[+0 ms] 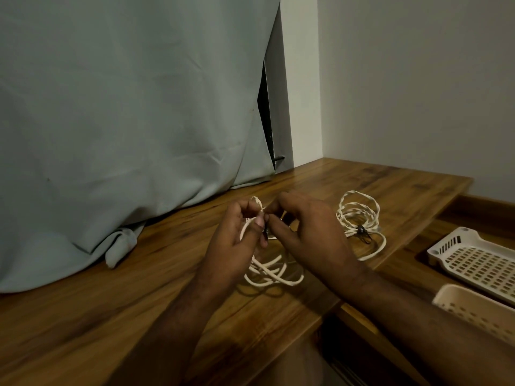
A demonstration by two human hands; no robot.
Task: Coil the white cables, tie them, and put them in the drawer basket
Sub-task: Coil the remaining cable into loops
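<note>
**Tying the second white cable over the table**

I am holding a loose coil of white cable [267, 270] up above the wooden table [156, 277], just in front of me. My left hand [237, 240] is gripping the upper strands, with the fingers curled round them and the thumb pressing across the front. My right hand [303, 232] is meeting it from the other side, its thumb and forefinger pinching a small black tie [264, 232] right where the strands are gathered. The two hands are touching at that point. The lower loops of the coil are hanging down beneath my palms and are resting on the tabletop, where they are casting a faint shadow.

To my right, well apart from the one I am working on, a second white cable [359, 218] is lying on the table, coiled loosely and carrying its own black tie [361, 230] near its lower edge; one end is trailing toward the table's edge.

Beyond that edge, lower down on my right, a white slotted basket [473, 263] is sitting in the open drawer, and a beige basket [479, 310] is sitting just in front of it, nearer to me. I cannot tell whether the two are touching.

A pale grey-green curtain [125, 121] is hanging on my left, its hem bunching on the tabletop, and a plain wall [418, 79] is standing behind the right half of the table.
</note>
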